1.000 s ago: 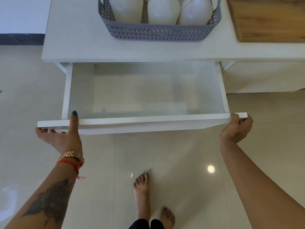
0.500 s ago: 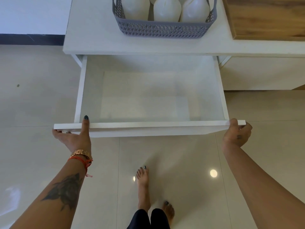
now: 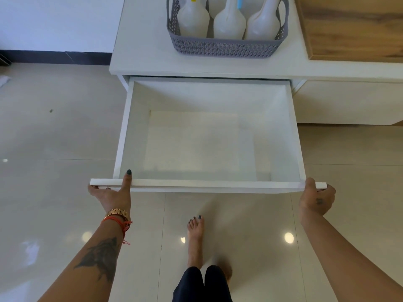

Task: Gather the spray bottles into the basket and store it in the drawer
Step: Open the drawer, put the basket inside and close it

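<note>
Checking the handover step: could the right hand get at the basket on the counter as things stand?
Probably yes. The right hand is closed on the drawer front and must let go first; above the open drawer nothing blocks the way to the basket.

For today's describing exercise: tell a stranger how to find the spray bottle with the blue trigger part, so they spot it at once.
Start at the white cabinet top above the open drawer. On it stands a grey woven basket holding three white spray bottles in a row. The middle bottle is the one: it shows blue at its neck, while the left neighbour shows yellow.
</note>
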